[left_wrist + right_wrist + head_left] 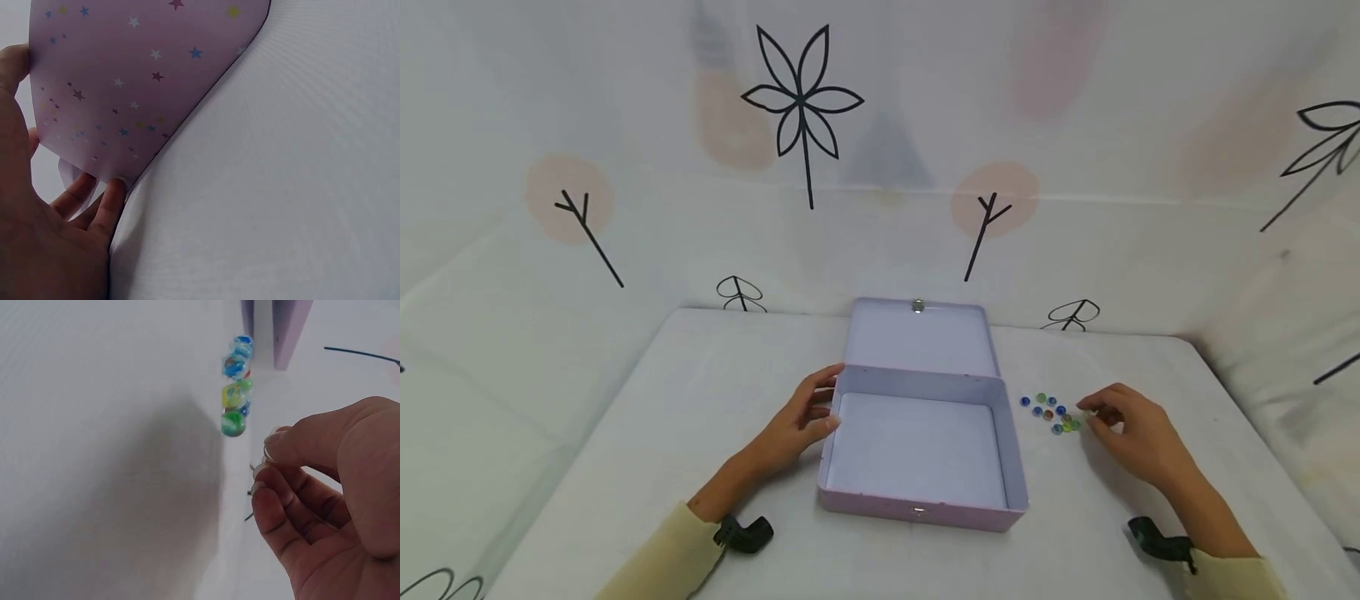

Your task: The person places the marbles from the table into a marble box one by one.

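A lilac tin box, its lid laid back behind it, stands in the middle of the table. My left hand holds the box at its left side, with the thumb by the rim and fingers around the back corner. In the left wrist view the star-patterned wall shows beside this hand. To the box's right lie several glass marbles, blue, green, yellow and reddish. Beside them my right hand pinches a small clear marble between thumb and fingertips, mostly hidden by them.
A white cloth covers the table. Behind it hangs a pale curtain with black plant drawings. Dark wrist cameras are strapped to both wrists, the left camera close to the tabletop.
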Available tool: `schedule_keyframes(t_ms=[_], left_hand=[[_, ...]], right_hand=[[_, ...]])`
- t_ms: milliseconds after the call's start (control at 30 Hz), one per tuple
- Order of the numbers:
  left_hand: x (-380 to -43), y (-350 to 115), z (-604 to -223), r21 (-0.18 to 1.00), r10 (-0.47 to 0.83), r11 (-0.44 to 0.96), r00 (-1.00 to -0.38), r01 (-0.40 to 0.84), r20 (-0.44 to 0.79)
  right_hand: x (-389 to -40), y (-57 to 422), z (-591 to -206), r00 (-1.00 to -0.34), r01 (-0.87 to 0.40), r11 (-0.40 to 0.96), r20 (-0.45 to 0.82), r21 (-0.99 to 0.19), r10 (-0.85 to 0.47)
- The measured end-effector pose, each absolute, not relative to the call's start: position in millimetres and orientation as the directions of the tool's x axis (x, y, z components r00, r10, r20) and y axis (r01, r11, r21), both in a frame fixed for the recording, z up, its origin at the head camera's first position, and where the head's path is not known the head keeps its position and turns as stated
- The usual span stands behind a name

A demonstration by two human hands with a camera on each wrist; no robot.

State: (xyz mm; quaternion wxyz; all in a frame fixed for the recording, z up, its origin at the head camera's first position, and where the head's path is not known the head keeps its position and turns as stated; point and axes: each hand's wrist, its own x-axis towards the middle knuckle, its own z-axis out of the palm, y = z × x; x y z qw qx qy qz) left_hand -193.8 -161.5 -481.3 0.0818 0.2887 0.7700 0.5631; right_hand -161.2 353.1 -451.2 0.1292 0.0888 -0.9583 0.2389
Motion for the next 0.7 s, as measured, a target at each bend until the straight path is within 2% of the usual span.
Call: schedule_keyframes(t_ms=[167, 700], left_hand=[[-192, -162, -480, 0.915, 0.53, 0.201, -0.824, 0.35, 0.199], [-191, -159, -481, 0.917, 0.509, 0.21, -0.838, 0.34, 0.194]], right_hand=[[-160, 345, -442, -0.923, -0.302, 0.855, 0.355, -0.423, -0.15], [-142, 310, -408, -0.872, -0.399, 0.822, 0.446, -0.406, -0.203]])
